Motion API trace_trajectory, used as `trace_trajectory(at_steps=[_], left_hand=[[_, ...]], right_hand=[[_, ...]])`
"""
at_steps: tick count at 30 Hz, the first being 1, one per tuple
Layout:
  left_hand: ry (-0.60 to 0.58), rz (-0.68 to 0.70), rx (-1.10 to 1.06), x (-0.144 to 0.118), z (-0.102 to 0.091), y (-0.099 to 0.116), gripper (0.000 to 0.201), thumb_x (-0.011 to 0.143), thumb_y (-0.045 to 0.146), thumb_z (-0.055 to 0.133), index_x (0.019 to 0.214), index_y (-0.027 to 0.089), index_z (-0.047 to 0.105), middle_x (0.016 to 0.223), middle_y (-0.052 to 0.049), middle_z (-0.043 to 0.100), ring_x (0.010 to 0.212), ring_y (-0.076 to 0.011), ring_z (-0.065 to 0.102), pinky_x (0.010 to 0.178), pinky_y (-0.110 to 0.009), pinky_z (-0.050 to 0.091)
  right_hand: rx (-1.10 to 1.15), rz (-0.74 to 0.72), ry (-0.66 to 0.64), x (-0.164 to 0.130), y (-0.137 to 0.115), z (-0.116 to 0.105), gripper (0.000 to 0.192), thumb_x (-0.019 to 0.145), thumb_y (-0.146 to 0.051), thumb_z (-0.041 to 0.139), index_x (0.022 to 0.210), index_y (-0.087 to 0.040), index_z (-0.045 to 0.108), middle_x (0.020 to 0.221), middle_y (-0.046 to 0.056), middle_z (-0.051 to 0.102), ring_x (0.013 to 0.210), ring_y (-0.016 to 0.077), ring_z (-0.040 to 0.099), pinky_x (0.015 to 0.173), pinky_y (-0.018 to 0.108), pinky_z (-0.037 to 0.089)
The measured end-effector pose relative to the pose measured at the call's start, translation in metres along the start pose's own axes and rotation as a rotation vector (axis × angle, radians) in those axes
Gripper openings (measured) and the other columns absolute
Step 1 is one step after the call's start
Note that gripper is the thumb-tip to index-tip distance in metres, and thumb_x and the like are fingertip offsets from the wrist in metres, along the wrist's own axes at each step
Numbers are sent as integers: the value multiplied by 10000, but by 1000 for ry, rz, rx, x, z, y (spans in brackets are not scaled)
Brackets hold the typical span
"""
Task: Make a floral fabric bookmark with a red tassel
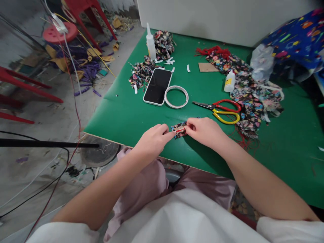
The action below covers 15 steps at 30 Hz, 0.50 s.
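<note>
Near the front edge of the green table lies a small piece of dark floral fabric (179, 135), with a tan strip and a red cord or thread along its middle. My left hand (155, 139) pinches its left end between thumb and forefinger. At the other end my right hand (205, 131) has thumb and fingertips closed on the piece near the red strand. My fingers cover part of the fabric. Scissors (219, 110) with one red and one yellow handle lie just beyond my right hand. A white roll of tape (176, 97) rests flat beyond the fabric.
A phone (158, 86) lies left of the tape. Glue bottles (151, 44) (229, 82) stand at the back left and among floral fabric (246, 91) on the right. Red threads (214, 52), a cardboard piece (208, 67) and white scraps lie about. Cables and red stools (60, 33) are at the left.
</note>
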<state>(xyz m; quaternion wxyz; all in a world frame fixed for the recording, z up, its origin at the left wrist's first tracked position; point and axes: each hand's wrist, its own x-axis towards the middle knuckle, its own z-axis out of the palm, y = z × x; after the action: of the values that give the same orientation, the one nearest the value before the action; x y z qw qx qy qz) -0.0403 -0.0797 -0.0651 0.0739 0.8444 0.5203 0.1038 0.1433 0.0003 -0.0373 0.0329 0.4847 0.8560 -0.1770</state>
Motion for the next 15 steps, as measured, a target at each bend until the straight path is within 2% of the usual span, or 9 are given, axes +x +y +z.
trace_trajectory(at_steps=[4,7,9,11,13,15], left_hand=[[-21,-16,-9,1,-1,1,344,918,179,294,1069,199,602,829,-51,537,741,-156,477,681,-261,427],[-29,-26,-2,1,-3,2,343,915,177,300,1070,206,604,834,-51,544,739,-159,481,678,-263,429],[-27,-25,9,1,-3,2,336,913,179,308,1051,211,613,833,-47,548,736,-158,483,678,-263,427],[-25,-20,21,1,-3,1,321,913,190,323,1031,218,621,826,-41,551,735,-156,485,679,-260,424],[-21,-18,29,1,-2,0,308,914,199,338,1041,229,618,827,-36,554,742,-154,492,680,-258,420],[-19,-23,33,0,-1,0,303,917,210,348,1075,242,604,837,-35,561,752,-156,502,682,-263,418]], right_hand=[[-32,45,31,-3,7,-3,186,788,-312,480,668,-212,582,570,-2,595,501,130,468,466,247,192],[-20,32,141,-7,13,0,205,811,-315,483,695,-196,603,605,20,614,545,146,512,488,255,265],[43,-80,264,-10,16,7,217,845,-298,460,786,-184,634,714,48,643,656,165,558,568,271,359],[87,-272,353,-13,17,16,234,863,-231,435,948,-165,643,874,83,651,813,188,567,708,306,417],[88,-470,357,-16,16,25,275,846,-153,436,1042,-146,629,966,97,639,911,205,540,813,343,422],[76,-574,363,-18,13,31,295,820,-99,444,1043,-125,635,967,98,639,921,216,525,834,369,429]])
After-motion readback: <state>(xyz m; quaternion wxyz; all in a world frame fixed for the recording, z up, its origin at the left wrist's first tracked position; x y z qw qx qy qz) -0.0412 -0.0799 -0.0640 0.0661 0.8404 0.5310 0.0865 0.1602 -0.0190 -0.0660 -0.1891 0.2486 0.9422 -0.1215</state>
